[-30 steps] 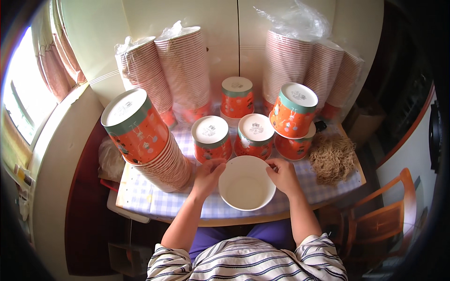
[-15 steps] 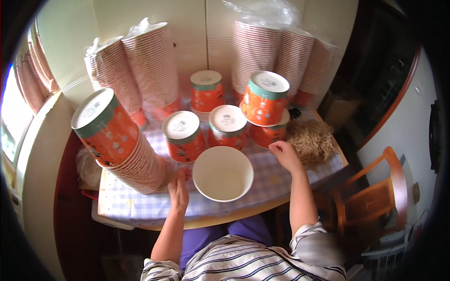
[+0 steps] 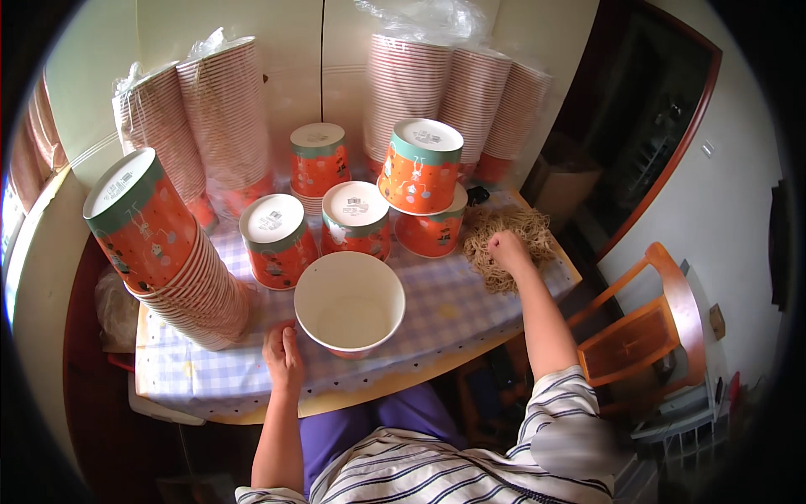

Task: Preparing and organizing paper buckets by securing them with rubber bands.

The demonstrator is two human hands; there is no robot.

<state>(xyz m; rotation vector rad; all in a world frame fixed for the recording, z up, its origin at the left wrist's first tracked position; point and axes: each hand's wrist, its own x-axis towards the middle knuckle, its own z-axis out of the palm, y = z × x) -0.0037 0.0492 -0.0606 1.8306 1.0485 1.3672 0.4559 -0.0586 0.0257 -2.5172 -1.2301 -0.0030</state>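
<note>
An orange paper bucket stands mouth up at the table's front, its white inside showing and nothing visible in it. Close to its left side is my left hand, thumb raised and fingers loosely bent; I see nothing held in it. Over a heap of tan, tangled strands at the right, my right hand is closed like a fist. Whatever its fingers hold is hidden. Behind the upright bucket sit upturned orange buckets with green bands, among them a left one and a middle one. Another rests on a bucket below it.
A tall leaning stack of nested buckets stands at the left. Plastic-wrapped stacks line the wall, with more at the back right. A checked cloth covers the table. A wooden chair is at the right.
My right hand has moved right, from beside the upturned buckets onto the tan strands. The left hand stays by the upright bucket, fingers more bent. The whole view has shifted to the right.
</note>
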